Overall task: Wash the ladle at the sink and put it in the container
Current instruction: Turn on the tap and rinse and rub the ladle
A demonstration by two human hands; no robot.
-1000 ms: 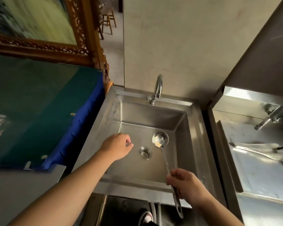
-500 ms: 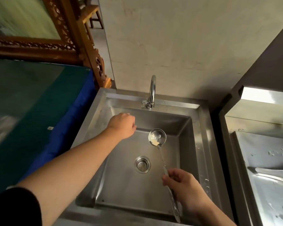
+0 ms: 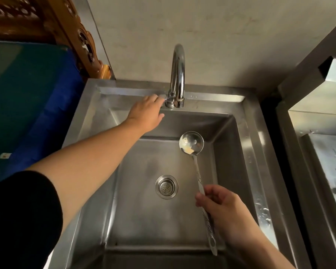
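Your right hand (image 3: 224, 212) holds the ladle (image 3: 197, 167) with the fingers closed around the lower part of its patterned handle, and the bowl of the ladle, with a pale yellowish residue inside, is raised over the back right part of the sink (image 3: 248, 144), beyond the drain strainer (image 3: 166, 186). Your left hand (image 3: 146, 112) reaches to the back rim and its fingers touch the small lever at the base of the faucet (image 3: 177, 74), but I cannot tell if they grip it or only rest on it.
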